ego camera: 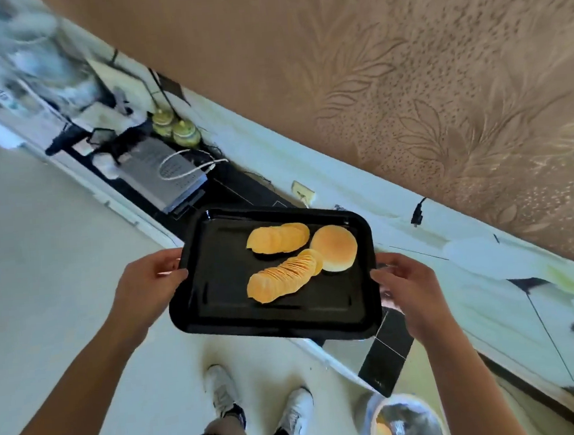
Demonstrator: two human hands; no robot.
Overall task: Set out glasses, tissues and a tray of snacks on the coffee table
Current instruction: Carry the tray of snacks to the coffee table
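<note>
While carried level above the floor, held by both short ends: black tray (216, 291). Left hand (147, 286) gripping the left rim, fingers (169, 261) curled over the edge and clamped on it. Just right of those fingers, on the tray: lower fanned row of crisps (280, 279), upper overlapping row of crisps (277, 238), round bun (333, 248) touching the lower row. Right hand (408, 290) at the right rim, fingers (383, 275) wrapped on its edge. Below, white shoes (259, 405); beyond the fingers, cluttered worktop (242, 186) with two green jars (175, 128).
</note>
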